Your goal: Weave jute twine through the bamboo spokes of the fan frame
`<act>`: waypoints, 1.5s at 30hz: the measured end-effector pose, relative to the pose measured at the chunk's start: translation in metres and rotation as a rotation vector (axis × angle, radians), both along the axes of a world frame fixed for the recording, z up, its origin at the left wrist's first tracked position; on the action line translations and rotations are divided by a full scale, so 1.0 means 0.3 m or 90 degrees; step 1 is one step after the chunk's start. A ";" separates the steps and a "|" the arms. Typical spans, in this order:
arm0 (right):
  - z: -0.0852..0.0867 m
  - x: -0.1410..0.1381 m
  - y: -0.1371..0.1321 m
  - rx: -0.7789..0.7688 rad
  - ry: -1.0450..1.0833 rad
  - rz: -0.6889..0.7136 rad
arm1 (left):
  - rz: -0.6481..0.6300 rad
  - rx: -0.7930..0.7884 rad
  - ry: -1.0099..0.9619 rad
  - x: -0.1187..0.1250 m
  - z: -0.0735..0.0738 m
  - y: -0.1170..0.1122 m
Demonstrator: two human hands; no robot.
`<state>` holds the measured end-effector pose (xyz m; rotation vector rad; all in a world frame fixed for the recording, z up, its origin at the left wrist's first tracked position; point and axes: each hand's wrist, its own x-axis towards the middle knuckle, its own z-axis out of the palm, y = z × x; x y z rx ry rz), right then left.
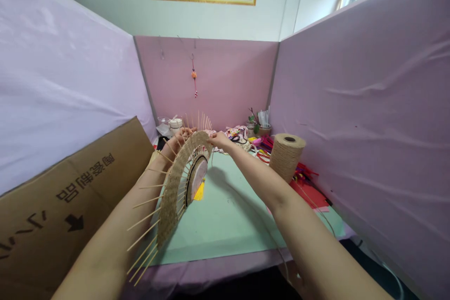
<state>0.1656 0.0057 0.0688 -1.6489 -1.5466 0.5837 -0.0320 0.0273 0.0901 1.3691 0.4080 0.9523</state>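
Note:
A half-round fan frame (168, 201) stands tilted on the table, with a wide band of woven twine and thin sticks poking out all round. Inside the band is a pale round centre (198, 177) with a dark rim, and a yellow tassel (199, 191) hangs below it. My left hand (183, 137) is closed round the far upper part of the frame, among the sticks. At the band's far right edge my right hand (219, 140) pinches the twine, its fingertips partly hidden. A thin strand (212, 158) hangs just below those fingers.
A large spool of twine (286, 157) stands at the right, near red cords and red sheets (311, 195). Beads and cords lie at the back beside jars (264, 129). A cardboard box (87, 183) leans at the left. Fabric-covered partitions (369, 103) enclose the green tabletop (232, 225).

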 end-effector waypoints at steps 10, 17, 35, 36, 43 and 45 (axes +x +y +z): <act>-0.012 -0.014 0.010 -0.005 0.057 0.009 | -0.025 -0.049 -0.091 0.011 0.028 -0.039; -0.012 0.000 -0.011 -0.001 0.057 0.022 | -0.052 -0.086 -0.096 0.003 0.001 -0.033; -0.045 -0.020 0.047 0.035 0.102 -0.029 | 0.011 -0.046 -0.013 0.016 0.038 -0.023; -0.046 -0.017 0.051 0.039 0.107 -0.033 | 0.015 -0.045 -0.019 0.013 0.037 -0.023; -0.066 -0.007 0.047 0.051 0.145 -0.012 | 0.018 -0.042 -0.027 0.003 0.015 -0.016; -0.071 -0.006 0.037 0.056 0.152 -0.012 | 0.014 -0.038 -0.027 0.002 0.012 -0.011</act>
